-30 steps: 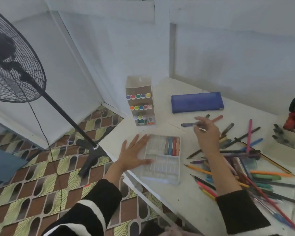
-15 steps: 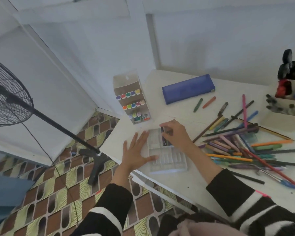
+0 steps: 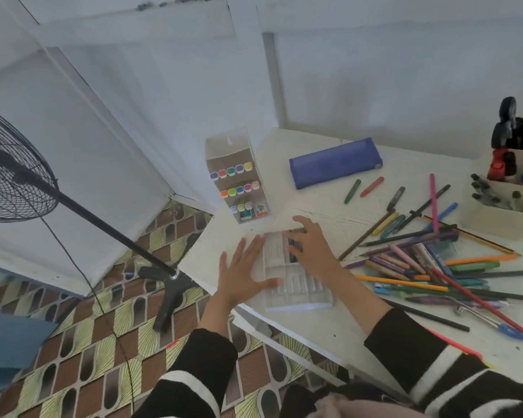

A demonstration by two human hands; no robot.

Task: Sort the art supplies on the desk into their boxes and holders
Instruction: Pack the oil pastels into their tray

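A clear plastic crayon tray (image 3: 296, 292) lies at the desk's front left corner. My left hand (image 3: 242, 273) lies flat beside it, fingers spread, thumb on the tray's left side. My right hand (image 3: 313, 247) is over the tray's far end, its fingers laid on a dark crayon (image 3: 292, 255) in a slot. A heap of coloured pencils and pens (image 3: 420, 267) lies to the right. A green crayon (image 3: 352, 191) and an orange crayon (image 3: 372, 187) lie loose further back.
A blue pencil case (image 3: 335, 167) and an upright marker box (image 3: 239, 182) stand at the back of the desk. A white compartment holder (image 3: 495, 220) sits at the right. The desk edge (image 3: 194, 254) drops to a tiled floor where a standing fan (image 3: 12, 170) is.
My right hand carried a dark crayon from the pile to the tray and now lies on it in a slot. The left hand stayed by the tray. The view shifted right.
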